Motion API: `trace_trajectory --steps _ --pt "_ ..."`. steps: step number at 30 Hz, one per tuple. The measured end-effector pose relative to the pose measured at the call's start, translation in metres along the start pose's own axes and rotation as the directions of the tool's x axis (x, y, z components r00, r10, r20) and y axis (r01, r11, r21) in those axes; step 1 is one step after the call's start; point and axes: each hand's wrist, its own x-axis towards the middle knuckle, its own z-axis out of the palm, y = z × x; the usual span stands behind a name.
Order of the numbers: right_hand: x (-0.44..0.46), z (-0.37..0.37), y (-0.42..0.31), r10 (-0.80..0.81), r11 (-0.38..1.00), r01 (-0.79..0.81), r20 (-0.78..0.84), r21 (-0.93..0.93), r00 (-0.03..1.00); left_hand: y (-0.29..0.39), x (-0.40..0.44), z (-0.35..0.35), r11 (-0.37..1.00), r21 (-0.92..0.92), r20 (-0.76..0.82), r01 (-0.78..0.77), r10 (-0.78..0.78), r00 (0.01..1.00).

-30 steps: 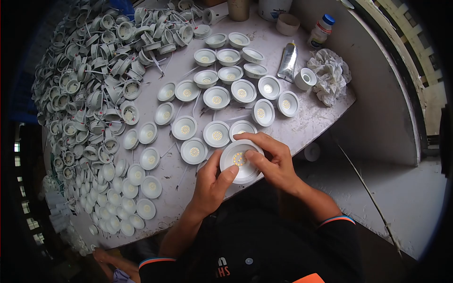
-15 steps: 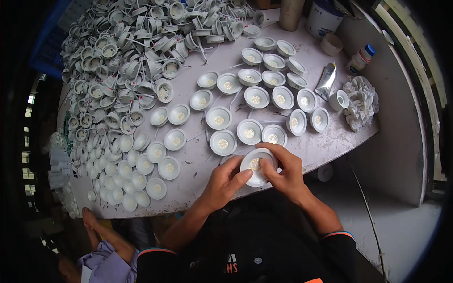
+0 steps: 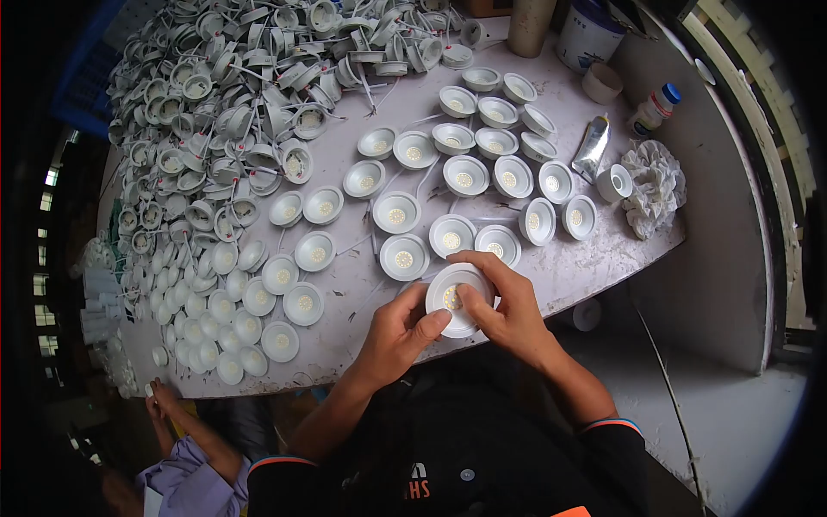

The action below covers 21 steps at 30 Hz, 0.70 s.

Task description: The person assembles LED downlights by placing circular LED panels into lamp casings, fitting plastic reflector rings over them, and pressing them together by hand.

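Note:
A round white lamp cup [image 3: 460, 320] with a ring of small yellow LEDs is held between both hands near the table's front edge. My left hand [image 3: 398, 332] grips its left rim, the thumb over the lower left side. My right hand [image 3: 504, 306] wraps round the right rim, with a finger curled over the top and the thumb pressing inside by the LEDs. Just beyond, similar white lamp cups [image 3: 404, 257] stand in loose rows with thin wires trailing from them.
A large heap of wired white housings [image 3: 198, 86] covers the back left, and stacked lamp cups [image 3: 247, 327] lie below it. Right: a silver tube [image 3: 591, 148], crumpled white cloth [image 3: 653, 189], a bottle [image 3: 655, 109], a bucket [image 3: 589, 36]. A co-worker's forearm [image 3: 202, 439] shows at lower left.
The view has shifted, so the table sits further right and more of the co-worker shows at lower left. Both hands still hold the lamp cup, the right thumb moving slightly inside it.

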Motion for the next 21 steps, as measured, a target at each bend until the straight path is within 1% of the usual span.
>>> trace_trajectory --steps 1,2,3,4,5,7,8,9,10,11,12,13,14,15,16,17,18,19,21 --pt "0.001 0.0 -0.001 -0.001 1.0 0.001 0.009 0.002 1.0 -0.001 -0.001 -0.001 1.0 0.019 0.007 -0.008 0.008 1.0" --pt "0.001 -0.002 -0.003 0.032 0.999 -0.03 0.056 -0.044 0.998 -0.002 -0.002 -0.001 1.0 0.015 0.003 -0.007 0.007 1.0" --pt "0.001 -0.004 -0.003 0.069 0.994 -0.06 0.098 -0.092 0.993 -0.004 -0.002 -0.002 0.998 0.047 -0.008 -0.038 0.039 0.999" --pt "0.001 -0.004 -0.002 0.072 0.994 -0.063 0.098 -0.093 0.993 -0.005 -0.003 -0.002 0.995 0.079 -0.017 -0.068 0.07 0.997" --pt "0.001 -0.004 -0.001 0.088 0.992 -0.076 0.128 -0.098 0.988 -0.005 -0.004 -0.003 0.995 0.078 -0.017 -0.067 0.069 0.997" --pt "0.003 -0.003 0.001 0.096 0.992 -0.08 0.164 -0.102 0.982 -0.004 -0.005 -0.006 0.996 0.088 -0.011 -0.002 0.002 1.0" --pt "0.004 -0.002 0.002 0.087 0.996 -0.082 0.156 -0.037 0.984 -0.004 -0.006 -0.006 0.996 0.093 -0.021 -0.004 0.006 1.0" --pt "0.006 0.001 0.002 0.075 0.996 -0.081 0.153 0.031 0.985 -0.005 -0.008 -0.006 1.0 0.013 -0.05 0.002 -0.001 0.999" --pt "0.007 0.005 0.001 0.06 0.997 -0.068 0.171 0.042 0.983 -0.007 -0.01 -0.009 0.998 -0.066 -0.082 0.004 -0.009 0.997" --pt "0.007 0.008 -0.001 -0.014 0.998 0.009 0.08 0.059 0.997 -0.013 -0.013 -0.015 0.998 -0.059 -0.105 -0.002 -0.004 0.994" --pt "0.007 0.009 -0.001 -0.082 0.994 0.083 -0.015 0.07 0.997 -0.024 -0.016 -0.024 0.997 -0.082 -0.225 -0.012 -0.007 0.974" --pt "0.007 0.006 0.001 -0.076 0.991 0.076 -0.01 0.107 0.997 -0.035 -0.018 -0.033 0.994 -0.104 -0.339 -0.024 -0.013 0.941" --pt "0.007 0.003 0.007 -0.058 0.992 0.056 0.019 0.114 0.998 -0.043 -0.021 -0.045 0.993 -0.115 -0.442 -0.025 -0.029 0.896" --pt "0.008 0.002 0.013 -0.04 0.992 0.034 0.045 0.118 0.998 -0.05 -0.022 -0.054 0.994 -0.11 -0.451 -0.026 -0.027 0.892" --pt "0.008 0.002 0.015 -0.042 0.992 0.035 0.052 0.122 0.998 -0.058 -0.022 -0.063 0.997 -0.065 -0.55 -0.037 -0.005 0.835" --pt "0.009 0.003 0.016 -0.005 0.996 -0.005 0.124 0.083 0.992 -0.066 -0.02 -0.07 0.999 -0.019 -0.641 -0.046 0.023 0.767" --pt "0.01 0.004 0.016 0.031 0.998 -0.04 0.194 0.041 0.981 -0.073 -0.016 -0.076 0.999 -0.035 -0.647 -0.023 -0.005 0.762" --pt "0.01 0.005 0.015 0.022 0.999 -0.032 0.203 0.043 0.979 -0.077 -0.009 -0.079 0.999 -0.033 -0.656 -0.03 0.001 0.755" --pt "0.01 0.009 0.013 0.054 0.998 -0.058 0.264 0.005 0.963 -0.083 0.012 -0.08 0.993 0.087 -0.698 -0.086 0.122 0.705"
